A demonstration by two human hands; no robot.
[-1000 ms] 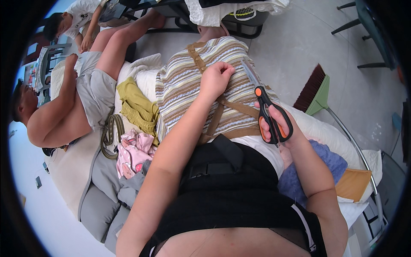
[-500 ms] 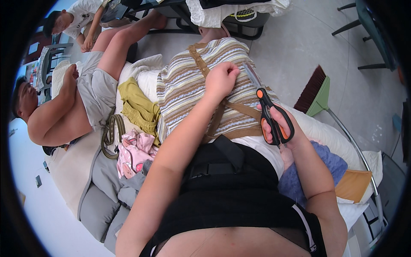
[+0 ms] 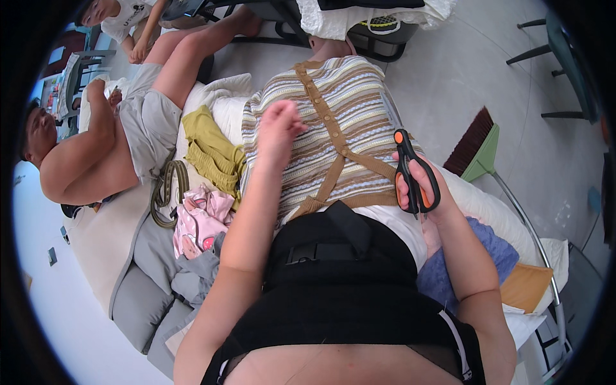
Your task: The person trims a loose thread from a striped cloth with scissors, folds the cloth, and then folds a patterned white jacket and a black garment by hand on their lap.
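One pair of scissors (image 3: 405,151) is gripped in your right hand (image 3: 423,181); beneath your curled left hand (image 3: 278,131), contents unclear, lies a striped cardigan (image 3: 343,122).

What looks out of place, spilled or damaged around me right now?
I see no spill or obvious damage. The untidy spot is left of the striped cardigan: a pink printed cloth lies crumpled and a yellow-green garment bunched up, next to a loosely looped olive strap.
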